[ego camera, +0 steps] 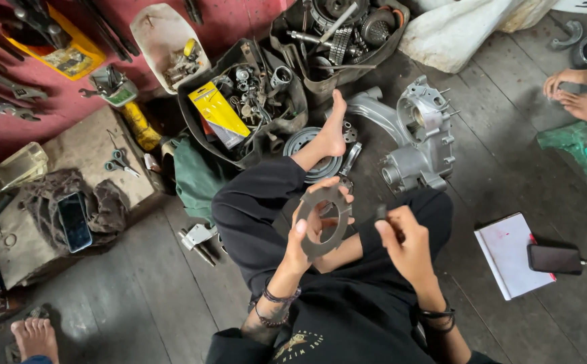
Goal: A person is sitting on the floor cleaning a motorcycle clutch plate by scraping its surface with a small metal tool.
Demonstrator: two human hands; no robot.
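Your left hand (305, 232) pinches the ring (325, 221) by its edge, fingers closed. Your right hand (404, 243) grips a small dark bit (381, 212). A loose pinch could drop the ring.

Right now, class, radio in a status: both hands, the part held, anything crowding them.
Left hand holds grey ring plate upright. Right hand pinches small dark piece beside it. Silver engine casing lies beyond, apart.

We see a yellow flat rectangular package (218, 113) in the black parts tub at eleven o'clock, a yellow carton (68, 50) at ten, a dark-screened phone (74, 222) on a rag at nine, another dark phone (555, 259) on a white notebook (504, 255) at four.
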